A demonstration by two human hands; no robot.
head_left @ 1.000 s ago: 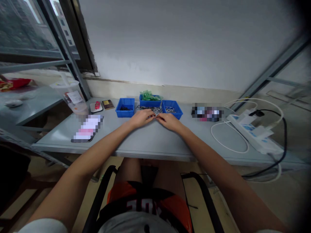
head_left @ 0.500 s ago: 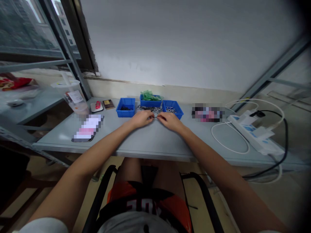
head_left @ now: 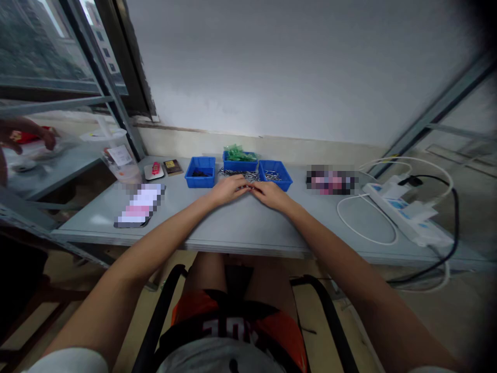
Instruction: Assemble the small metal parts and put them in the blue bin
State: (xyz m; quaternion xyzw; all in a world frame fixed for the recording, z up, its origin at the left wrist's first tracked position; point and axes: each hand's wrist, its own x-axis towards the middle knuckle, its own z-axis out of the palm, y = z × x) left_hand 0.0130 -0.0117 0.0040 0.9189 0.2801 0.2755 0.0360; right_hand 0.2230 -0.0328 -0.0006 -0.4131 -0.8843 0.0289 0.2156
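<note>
My left hand (head_left: 227,188) and my right hand (head_left: 269,193) rest on the grey table (head_left: 240,228), fingertips meeting just in front of a pile of small metal parts (head_left: 241,175). The fingers pinch together; what lies between them is too small to make out. Behind the hands stand three blue bins: the left bin (head_left: 200,171) with dark bits, the middle bin (head_left: 239,161) with green pieces, the right bin (head_left: 275,174) with metal parts.
A plastic cup (head_left: 118,155) with a label, a small white scale (head_left: 154,170) and a dark card (head_left: 173,167) sit at the left. A white power strip (head_left: 407,213) with cables lies at the right. Another person's hand (head_left: 48,139) shows at the far left shelf.
My fingertips have drawn closer together in front of the metal parts. Another person's hand has come into view at the far left.
</note>
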